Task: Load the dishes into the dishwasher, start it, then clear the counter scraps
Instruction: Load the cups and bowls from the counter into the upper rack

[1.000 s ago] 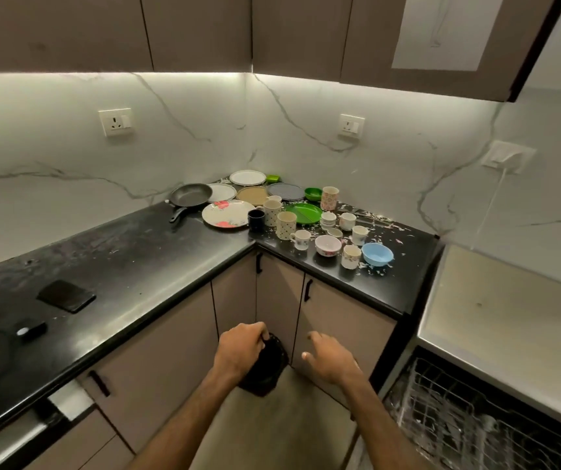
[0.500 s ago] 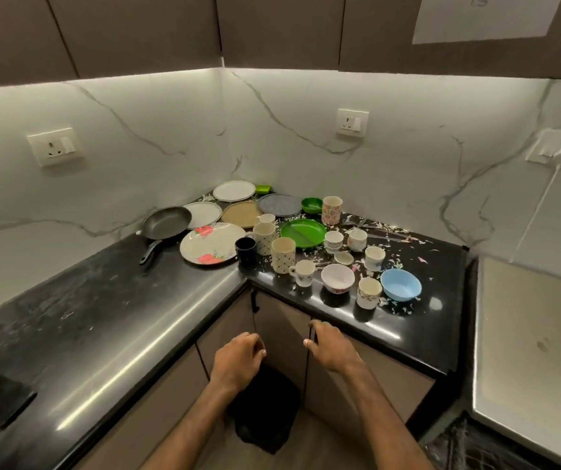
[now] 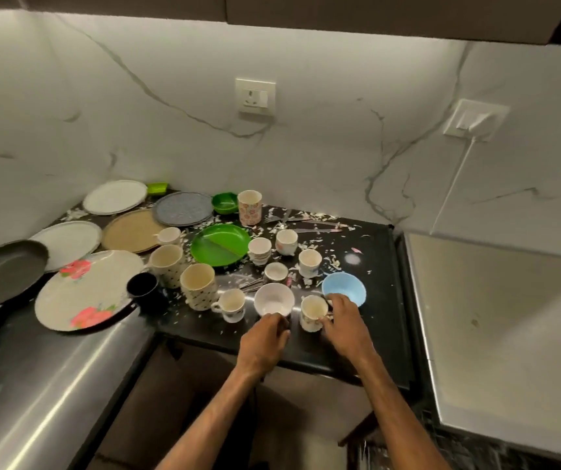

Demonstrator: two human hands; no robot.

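Head view. Half a second earlier both hands hung empty below the counter edge, before the cabinet doors; here they had risen onto the black stone counter [image 3: 379,266] and reached the nearest dishes. The left hand [image 3: 264,340] lay with its fingers curled against the near wall of the white round ceramic bowl [image 3: 274,298]; contact was plain, but whether the grasp had closed could not be told. The right hand [image 3: 343,323] pinched the small floral ceramic cup [image 3: 313,312] between thumb and fingers, the cup upright on the counter, just right of the bowl. The pale blue plastic bowl [image 3: 343,288] sat touching the far side of the right hand's fingers. White shredded scraps [image 3: 306,245] lay scattered beyond both grips. The dark wire dishwasher rack [image 3: 458,451] showed dimly, well below and right of the right hand. Judged from this, loading had only begun: no dish had been lifted, and the scraps remained untouched.
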